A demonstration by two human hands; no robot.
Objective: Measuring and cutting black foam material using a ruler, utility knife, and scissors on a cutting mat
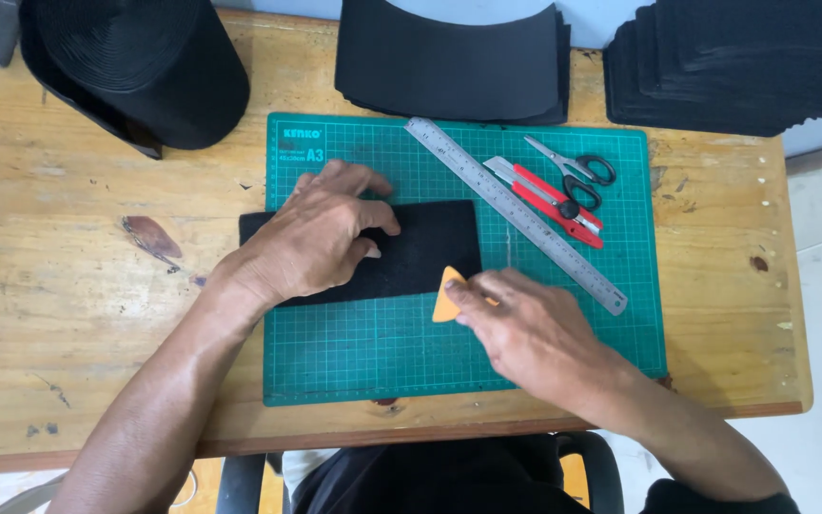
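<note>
A black rectangular fabric strip (430, 249) lies across the green cutting mat (373, 352). My left hand (321, 238) presses flat on the strip's left part, fingers spread. My right hand (525, 328) pinches a small orange triangular chalk piece (447, 297), whose tip touches the strip's lower right edge.
A steel ruler (516, 211) lies diagonally on the mat, with a red utility knife (549, 200) and scissors (577, 171) beside it. A black roll (145, 71) sits at the back left, curved black pieces (454, 67) at the back centre, a black stack (744, 67) at the back right. All rest on a wooden table (68, 286).
</note>
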